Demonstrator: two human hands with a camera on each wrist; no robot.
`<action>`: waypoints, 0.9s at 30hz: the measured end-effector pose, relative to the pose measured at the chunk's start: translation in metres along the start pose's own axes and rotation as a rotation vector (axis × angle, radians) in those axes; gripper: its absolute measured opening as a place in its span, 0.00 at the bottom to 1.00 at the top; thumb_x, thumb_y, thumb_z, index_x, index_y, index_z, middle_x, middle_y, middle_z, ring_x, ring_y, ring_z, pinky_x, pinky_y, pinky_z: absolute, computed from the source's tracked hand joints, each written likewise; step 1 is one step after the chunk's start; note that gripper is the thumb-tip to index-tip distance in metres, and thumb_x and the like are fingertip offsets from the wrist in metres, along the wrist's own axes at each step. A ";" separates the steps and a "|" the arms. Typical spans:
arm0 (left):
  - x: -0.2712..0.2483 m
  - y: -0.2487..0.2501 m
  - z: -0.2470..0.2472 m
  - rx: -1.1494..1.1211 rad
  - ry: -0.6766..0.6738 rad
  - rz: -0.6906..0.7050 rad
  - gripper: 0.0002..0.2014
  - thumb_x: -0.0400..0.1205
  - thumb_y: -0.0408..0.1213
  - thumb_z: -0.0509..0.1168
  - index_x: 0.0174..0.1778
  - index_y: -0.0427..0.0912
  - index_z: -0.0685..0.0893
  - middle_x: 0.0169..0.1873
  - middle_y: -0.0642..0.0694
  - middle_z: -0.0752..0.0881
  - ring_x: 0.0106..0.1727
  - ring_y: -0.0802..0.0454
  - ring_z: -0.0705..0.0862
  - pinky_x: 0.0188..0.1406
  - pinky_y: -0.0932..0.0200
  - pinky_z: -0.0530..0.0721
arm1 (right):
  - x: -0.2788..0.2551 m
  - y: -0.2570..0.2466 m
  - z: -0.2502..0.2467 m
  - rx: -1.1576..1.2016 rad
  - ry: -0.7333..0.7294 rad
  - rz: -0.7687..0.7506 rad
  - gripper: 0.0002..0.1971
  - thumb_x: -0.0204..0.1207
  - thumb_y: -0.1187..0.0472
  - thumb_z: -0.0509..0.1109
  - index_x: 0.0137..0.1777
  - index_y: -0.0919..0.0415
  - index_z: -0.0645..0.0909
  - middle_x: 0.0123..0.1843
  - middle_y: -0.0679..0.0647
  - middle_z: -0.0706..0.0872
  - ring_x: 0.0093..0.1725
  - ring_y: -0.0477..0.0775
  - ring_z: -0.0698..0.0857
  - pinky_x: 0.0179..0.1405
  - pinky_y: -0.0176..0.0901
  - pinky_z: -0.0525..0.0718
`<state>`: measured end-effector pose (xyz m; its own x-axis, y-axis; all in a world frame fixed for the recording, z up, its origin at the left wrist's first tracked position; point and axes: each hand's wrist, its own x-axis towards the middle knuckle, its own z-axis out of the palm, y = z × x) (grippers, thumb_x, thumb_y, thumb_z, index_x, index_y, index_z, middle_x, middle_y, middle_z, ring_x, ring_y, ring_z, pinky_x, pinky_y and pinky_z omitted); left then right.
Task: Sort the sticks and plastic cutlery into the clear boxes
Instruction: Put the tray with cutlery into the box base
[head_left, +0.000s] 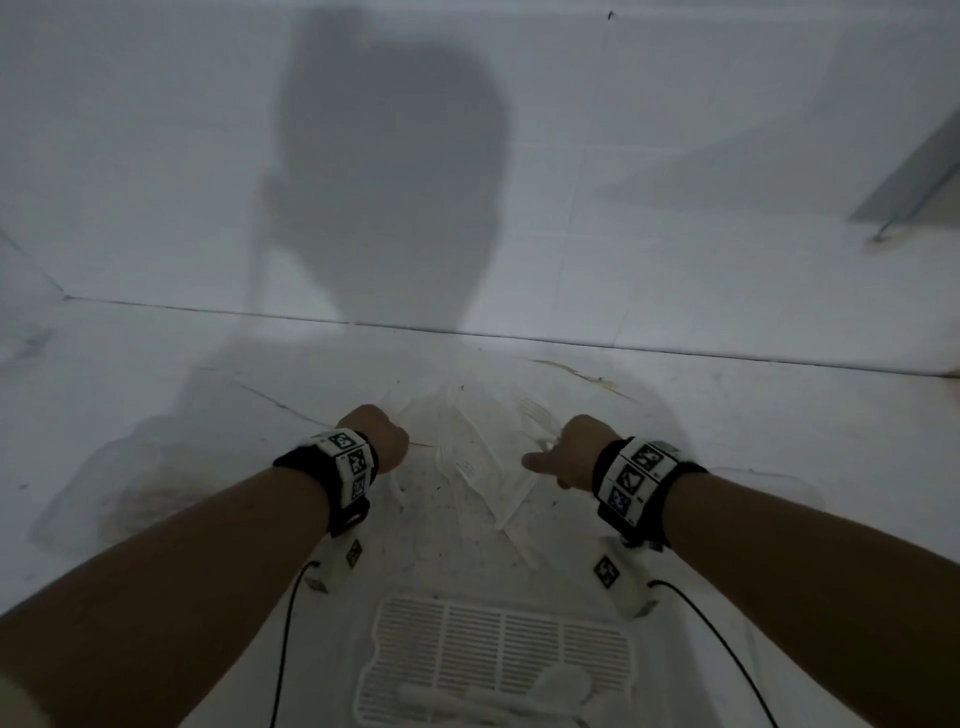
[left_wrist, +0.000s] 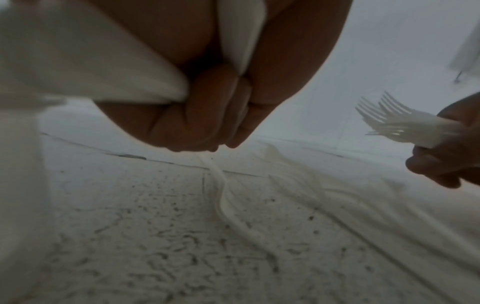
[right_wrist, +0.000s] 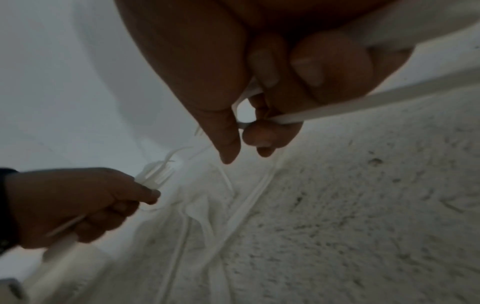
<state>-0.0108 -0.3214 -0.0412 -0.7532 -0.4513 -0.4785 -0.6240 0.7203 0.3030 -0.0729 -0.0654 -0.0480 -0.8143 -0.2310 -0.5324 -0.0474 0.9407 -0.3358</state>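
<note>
Dim white floor (head_left: 156, 364), blurred forks (left_wrist: 389, 121) in both fists

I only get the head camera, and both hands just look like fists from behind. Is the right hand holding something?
Observer: Yes. In the left wrist view the right hand grips a bunch of white plastic forks, with the tines fanned out.
Operator: Wow! And the left hand?
Observer: In the right wrist view the left hand grips a second bunch of forks. The tines stick out past the fingers, and the white handles poke out below the fist.
</note>
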 end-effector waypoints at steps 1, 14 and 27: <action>0.000 0.001 0.001 0.038 0.004 -0.003 0.11 0.86 0.38 0.61 0.41 0.36 0.80 0.39 0.42 0.79 0.49 0.41 0.82 0.49 0.53 0.81 | 0.002 -0.002 0.005 -0.013 -0.018 0.036 0.29 0.73 0.35 0.74 0.24 0.58 0.77 0.28 0.53 0.83 0.22 0.51 0.77 0.29 0.39 0.78; 0.012 -0.001 0.002 0.022 -0.076 -0.079 0.17 0.84 0.35 0.63 0.28 0.40 0.71 0.29 0.44 0.74 0.40 0.44 0.78 0.39 0.58 0.74 | 0.009 0.001 0.001 0.124 0.039 0.158 0.20 0.76 0.44 0.72 0.32 0.59 0.77 0.31 0.53 0.80 0.29 0.53 0.78 0.29 0.38 0.75; -0.009 -0.004 -0.013 -0.622 -0.143 -0.126 0.11 0.81 0.28 0.62 0.47 0.22 0.85 0.31 0.36 0.91 0.18 0.50 0.66 0.22 0.63 0.64 | -0.016 -0.006 -0.013 0.113 0.057 -0.259 0.15 0.84 0.49 0.63 0.47 0.61 0.82 0.45 0.54 0.90 0.46 0.59 0.86 0.47 0.51 0.83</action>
<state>-0.0036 -0.3270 -0.0277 -0.6578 -0.4069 -0.6338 -0.7422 0.2070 0.6374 -0.0667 -0.0637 -0.0274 -0.8145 -0.4432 -0.3744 -0.1962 0.8177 -0.5411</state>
